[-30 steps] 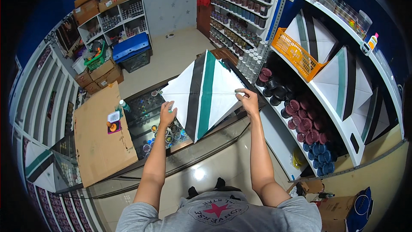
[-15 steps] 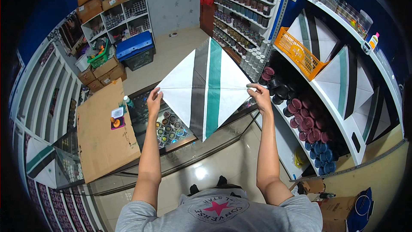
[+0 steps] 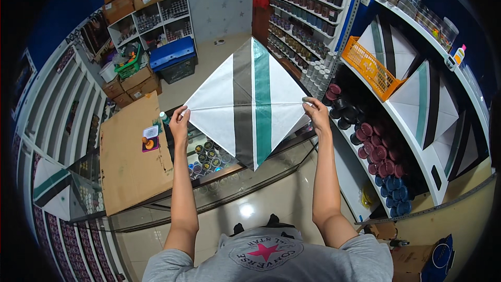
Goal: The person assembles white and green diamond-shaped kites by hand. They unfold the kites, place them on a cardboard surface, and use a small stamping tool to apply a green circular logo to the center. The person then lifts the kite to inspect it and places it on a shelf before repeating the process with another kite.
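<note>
Between my hands I hold up a diamond-shaped kite (image 3: 214,115), white with a dark grey and a green stripe running from top to bottom. My left hand (image 3: 179,124) pinches its left corner. At the right corner the fingers of my right hand (image 3: 316,114) are closed on the kite's edge. A thin line, seemingly a spar, crosses it from hand to hand. The kite hangs above a glass display counter (image 3: 245,166) and hides part of it. Round containers (image 3: 209,157) show under the glass below my left hand.
Cardboard (image 3: 130,162) lies on the counter at left, bearing a stamp (image 3: 149,143) with an ink pad. Similar kites (image 3: 417,107) stand on the right shelf beside an orange basket (image 3: 371,68). Spools (image 3: 383,154) fill the lower shelf. A blue-lidded bin (image 3: 172,55) stands farther back.
The kite has turned slightly, its bottom corner shifting right and its left corner a little left, with my left hand following. The view has swung slightly left. Both hands keep their hold.
</note>
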`<state>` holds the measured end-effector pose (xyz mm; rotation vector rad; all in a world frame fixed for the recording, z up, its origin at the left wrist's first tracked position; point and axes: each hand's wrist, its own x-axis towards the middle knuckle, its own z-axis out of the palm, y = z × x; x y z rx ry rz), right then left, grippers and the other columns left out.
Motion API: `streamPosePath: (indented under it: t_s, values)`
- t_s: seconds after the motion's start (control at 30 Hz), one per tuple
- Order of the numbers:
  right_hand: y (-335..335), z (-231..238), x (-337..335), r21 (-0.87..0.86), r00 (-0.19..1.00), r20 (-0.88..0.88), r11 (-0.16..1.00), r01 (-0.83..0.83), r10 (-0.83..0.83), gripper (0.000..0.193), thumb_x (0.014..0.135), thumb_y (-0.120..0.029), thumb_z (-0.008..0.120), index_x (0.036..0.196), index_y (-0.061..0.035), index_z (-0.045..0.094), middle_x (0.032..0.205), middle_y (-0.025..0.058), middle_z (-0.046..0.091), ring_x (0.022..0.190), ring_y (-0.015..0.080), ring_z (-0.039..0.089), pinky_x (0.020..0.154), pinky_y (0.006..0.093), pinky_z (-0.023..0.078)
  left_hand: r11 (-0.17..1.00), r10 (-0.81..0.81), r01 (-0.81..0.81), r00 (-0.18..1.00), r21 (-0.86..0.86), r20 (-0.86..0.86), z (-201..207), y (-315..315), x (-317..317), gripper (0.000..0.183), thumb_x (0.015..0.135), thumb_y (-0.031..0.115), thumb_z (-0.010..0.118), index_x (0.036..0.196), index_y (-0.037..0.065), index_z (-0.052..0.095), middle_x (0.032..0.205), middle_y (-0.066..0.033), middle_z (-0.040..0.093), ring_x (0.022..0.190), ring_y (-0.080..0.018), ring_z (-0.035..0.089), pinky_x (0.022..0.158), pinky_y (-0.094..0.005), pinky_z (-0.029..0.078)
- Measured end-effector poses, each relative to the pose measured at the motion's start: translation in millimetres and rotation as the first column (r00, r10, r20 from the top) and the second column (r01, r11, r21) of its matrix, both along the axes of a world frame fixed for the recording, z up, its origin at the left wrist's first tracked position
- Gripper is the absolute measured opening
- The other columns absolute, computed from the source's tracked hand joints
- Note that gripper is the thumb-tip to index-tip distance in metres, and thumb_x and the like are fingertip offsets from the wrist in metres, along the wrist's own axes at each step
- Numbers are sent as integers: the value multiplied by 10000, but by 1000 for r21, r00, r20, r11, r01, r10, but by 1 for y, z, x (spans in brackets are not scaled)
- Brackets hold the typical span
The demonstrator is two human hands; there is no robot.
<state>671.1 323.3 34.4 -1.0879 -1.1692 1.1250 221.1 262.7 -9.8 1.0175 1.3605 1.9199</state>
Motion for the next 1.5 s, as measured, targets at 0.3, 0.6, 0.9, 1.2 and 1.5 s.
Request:
streamPosePath:
  t_s: [0.3, 0.6, 0.9, 1.2, 1.5]
  values:
    - [17, 0, -14, 41, 997, -57, 998, -47, 49, 168, 809, -20, 667, 976, -28, 684, 785, -29, 586, 673, 52, 491, 608, 192, 388, 998, 33, -34, 999, 48, 20, 4, -26, -13, 174, 846, 63, 684, 1012, 20, 651, 669, 104, 334, 589, -10, 316, 522, -176, 237]
    - [26, 0, -33, 69, 996, -62, 996, -55, 60, 185, 796, -7, 670, 980, -13, 687, 845, -1, 624, 703, 70, 520, 639, 200, 421, 994, 99, -98, 995, 56, -10, -1, -42, -29, 173, 845, 86, 697, 1005, 26, 666, 686, 103, 333, 601, -11, 302, 526, -178, 229]
    - [15, 2, -63, 91, 996, -39, 992, -81, 85, 201, 785, -15, 677, 985, -3, 684, 860, 22, 637, 722, 90, 534, 653, 222, 433, 988, 125, -124, 992, 95, 1, -2, -63, -52, 169, 846, 82, 696, 1000, 21, 666, 696, 103, 349, 608, -11, 292, 533, -177, 224]
    - [-8, -3, -106, 102, 991, 42, 986, -130, 127, 233, 751, 9, 678, 984, 0, 684, 792, 13, 624, 689, 95, 534, 643, 229, 416, 985, 151, -149, 988, 82, -19, -11, -99, -96, 167, 842, 76, 699, 995, 26, 653, 725, 74, 473, 618, -8, 403, 532, -171, 314]
    - [-5, -7, -114, 80, 984, -20, 981, -177, 179, 227, 757, 31, 679, 981, -3, 683, 807, 7, 624, 664, 68, 509, 615, 200, 402, 977, 207, -208, 978, -55, -21, 4, -124, -85, 149, 855, 79, 683, 975, -2, 647, 935, -9, 563, 815, -72, 502, 719, -184, 417]
